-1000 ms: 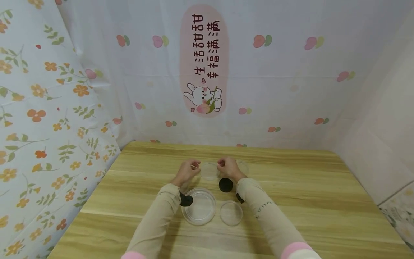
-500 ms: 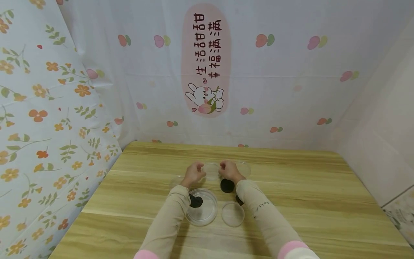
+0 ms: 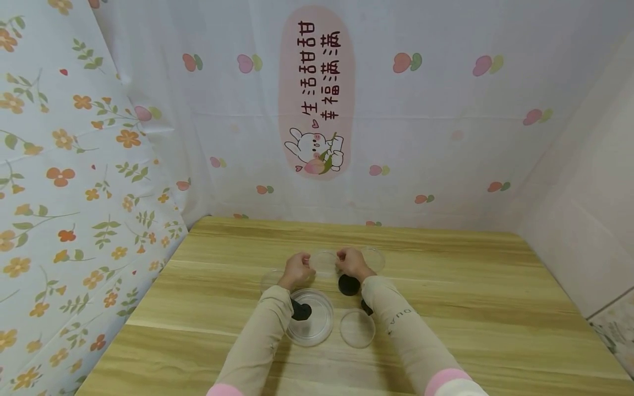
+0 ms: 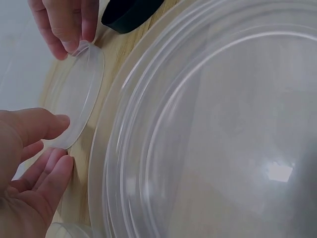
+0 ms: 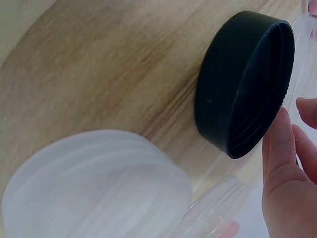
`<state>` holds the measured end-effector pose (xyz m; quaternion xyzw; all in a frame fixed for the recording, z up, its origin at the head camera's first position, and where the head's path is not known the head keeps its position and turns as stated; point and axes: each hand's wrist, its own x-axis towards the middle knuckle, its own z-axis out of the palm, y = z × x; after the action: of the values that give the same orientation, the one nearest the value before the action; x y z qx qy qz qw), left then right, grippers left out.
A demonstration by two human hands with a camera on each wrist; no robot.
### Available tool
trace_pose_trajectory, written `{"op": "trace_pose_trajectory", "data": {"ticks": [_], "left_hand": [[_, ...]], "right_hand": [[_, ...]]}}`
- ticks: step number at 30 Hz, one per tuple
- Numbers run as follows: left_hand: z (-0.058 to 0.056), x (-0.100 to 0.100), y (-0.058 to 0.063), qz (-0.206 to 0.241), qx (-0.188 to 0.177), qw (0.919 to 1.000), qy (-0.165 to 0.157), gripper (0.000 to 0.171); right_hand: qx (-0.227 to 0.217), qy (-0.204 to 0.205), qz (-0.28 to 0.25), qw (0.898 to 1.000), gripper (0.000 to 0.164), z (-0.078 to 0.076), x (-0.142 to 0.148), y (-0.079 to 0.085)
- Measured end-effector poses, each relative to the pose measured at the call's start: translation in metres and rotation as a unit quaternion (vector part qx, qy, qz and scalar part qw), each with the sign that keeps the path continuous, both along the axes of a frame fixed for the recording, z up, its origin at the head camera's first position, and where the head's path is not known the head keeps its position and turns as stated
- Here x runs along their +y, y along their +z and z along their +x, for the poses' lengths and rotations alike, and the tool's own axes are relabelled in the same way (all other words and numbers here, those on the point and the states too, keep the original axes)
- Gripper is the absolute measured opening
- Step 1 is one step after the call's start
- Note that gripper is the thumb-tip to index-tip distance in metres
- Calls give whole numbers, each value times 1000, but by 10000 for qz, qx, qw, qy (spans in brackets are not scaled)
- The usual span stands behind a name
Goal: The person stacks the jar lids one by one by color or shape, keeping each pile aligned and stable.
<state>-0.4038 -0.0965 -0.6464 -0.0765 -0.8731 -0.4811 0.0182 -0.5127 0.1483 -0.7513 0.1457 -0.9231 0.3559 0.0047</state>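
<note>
Between my two hands lies a clear round lid [image 3: 324,264]. My right hand [image 3: 353,260] has its fingers curled and pinches the lid's right rim, as the left wrist view shows from across. My left hand [image 3: 298,269] is at the opposite rim, thumb and fingers spread apart. In the left wrist view that thumb overlaps the lid [image 4: 79,94], with the other fingertips right at its lower edge. Just below the right hand sits a round black cap [image 3: 349,285], its ridged hollow inside visible in the right wrist view.
A large clear round dish [image 3: 324,335] lies in front of my left wrist. Another clear lid [image 3: 358,329] is beside it. Clear discs also lie at the back right [image 3: 375,258] and left [image 3: 269,279]. A frosted round piece [image 5: 99,193] is close to the right wrist camera.
My left hand has moved right, nearer the middle lid, uncovering the clear disc on the left. My right hand has stayed at the lid's rim. The view has shifted slightly.
</note>
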Motion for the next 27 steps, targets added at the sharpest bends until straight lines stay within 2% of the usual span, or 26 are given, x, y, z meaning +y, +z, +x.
{"op": "trace_pose_trajectory", "data": {"ticks": [2,3,4,5,6,7,8,10,11,13,15,18,20,22,24,25,27], "left_hand": [[2,1,5,-52,-215,9997,97,53],[4,0,8,18,-197,9998,63,53],[7,-2,10,9,-239,9997,-9,53],[8,-1,13,-74,-253,9996,-31,53],[12,-2,16,-113,-210,9997,-80,51],[16,-2,21,-160,-148,9997,-119,49],[20,-3,26,-200,-246,9994,-159,49],[26,-3,31,-209,-106,9995,-230,47],[29,-3,34,-154,-10,9996,-247,47],[37,-2,48,-70,-373,9989,-268,49],[42,-2,52,122,-350,9988,-331,49],[49,-1,68,202,-889,9955,-245,51],[46,-1,62,234,-681,9971,-246,48],[45,0,63,220,-885,9957,-191,49],[41,0,53,247,-661,9974,-172,49],[39,-1,49,243,-656,9974,-191,49],[35,-1,43,363,-761,9964,-94,52]], "right_hand": [[-94,-80,-13,9999,38,0,0,1],[-10,-18,-56,10000,36,6,-1,9],[-86,16,-79,9999,34,20,-3,29],[-203,17,-100,9997,32,40,-7,57],[-272,53,-141,9995,29,69,-12,96],[-161,137,-206,9996,27,81,-14,110],[-78,230,-249,9994,26,84,-14,113],[-307,243,-299,9988,26,97,-16,133],[-271,243,-328,9988,24,105,-17,143],[-174,138,-319,9992,20,123,-22,165],[-506,-177,-163,9984,20,144,-32,197],[-712,-397,-154,9966,23,161,-40,219],[-705,-337,-194,9968,23,161,-39,219],[-589,-121,-295,9978,24,150,-34,204],[-339,126,-325,9988,23,133,-27,179],[-179,214,-288,9992,23,122,-24,164],[-222,302,-269,9989,25,100,-19,137]]}}
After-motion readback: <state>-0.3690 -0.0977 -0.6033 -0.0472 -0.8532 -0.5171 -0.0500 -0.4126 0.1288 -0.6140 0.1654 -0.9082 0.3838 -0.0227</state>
